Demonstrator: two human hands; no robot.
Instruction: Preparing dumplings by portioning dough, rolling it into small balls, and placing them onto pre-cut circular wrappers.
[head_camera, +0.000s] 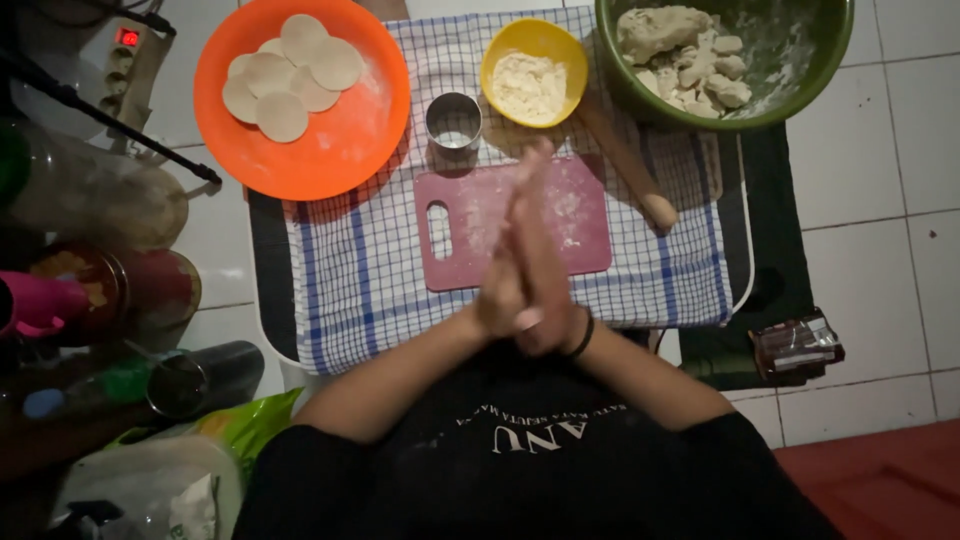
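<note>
Both your hands, left hand and right hand, are pressed palm-to-palm over the pink cutting board; metal ring cutter at 11 o'clock.

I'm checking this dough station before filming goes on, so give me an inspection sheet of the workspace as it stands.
Surface: checked cloth over a low tray table, floured pink cutting board on it.
Job's things: orange plate with flat dough rounds; metal ring cutter; yellow bowl of flour; green bowl of dough pieces; rolling pin.
Clutter: jars and bottles at left, packet on the floor at right.
Hands: left hand and right hand pressed palm to palm above the board; anything between them is hidden.
Cables: power strip, dark cable.
Surroundings: white tiled floor.
</note>
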